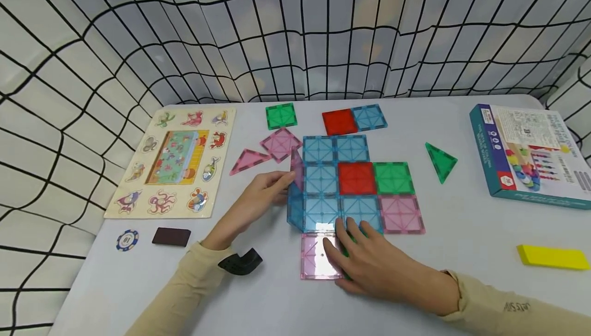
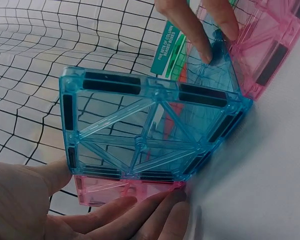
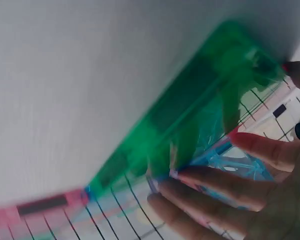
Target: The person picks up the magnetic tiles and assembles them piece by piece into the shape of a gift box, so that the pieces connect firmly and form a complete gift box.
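Tile [image 1: 297,166], translucent pink, upright at centre of the head view, beside upright blue tile [image 1: 295,208]; left hand [image 1: 263,191] pinching it. Green tile [image 3: 182,107], translucent, lower centre; right hand [image 1: 376,264] touching it, fingers extended.

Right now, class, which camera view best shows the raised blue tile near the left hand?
Left wrist: the raised blue tile looks large there, its broad face showing. The head view shows it narrow, slanted; the right wrist view doesn't let me single it out.
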Demonstrator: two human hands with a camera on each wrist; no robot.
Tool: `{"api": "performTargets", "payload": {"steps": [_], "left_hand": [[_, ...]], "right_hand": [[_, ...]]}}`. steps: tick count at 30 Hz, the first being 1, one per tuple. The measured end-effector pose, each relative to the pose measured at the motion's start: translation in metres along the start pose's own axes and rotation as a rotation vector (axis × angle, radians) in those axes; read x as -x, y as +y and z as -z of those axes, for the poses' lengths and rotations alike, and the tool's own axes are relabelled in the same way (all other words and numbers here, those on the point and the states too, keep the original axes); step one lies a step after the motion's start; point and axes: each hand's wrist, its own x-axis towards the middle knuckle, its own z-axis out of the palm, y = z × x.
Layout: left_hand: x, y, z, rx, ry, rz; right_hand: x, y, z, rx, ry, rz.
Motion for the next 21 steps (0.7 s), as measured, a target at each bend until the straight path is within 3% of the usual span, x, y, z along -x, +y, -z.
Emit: {"api": "performTargets", "payload": {"steps": [3, 8, 16, 21], "left_hand": [[0.000, 0.002, 0.000, -0.010, 0.000, 0.014], [-0.001, 0.002, 0.001, -0.039, 0.001, 0.041], [-0.004, 0.001, 0.000, -0.067, -0.031, 0.074], [-0.006, 0.003, -0.003, -0.090, -0.054, 0.130]], "right_hand": [[0.000, 0.005, 0.004, 0.035, 0.005, 0.058], [0.000, 0.028, 0.020, -0.123, 0.022, 0.135], [-0.011, 0.065, 0.022, -0.239, 0.170, 0.086], [-0.014, 0.071, 0.025, -0.260, 0.159, 0.074]]}}
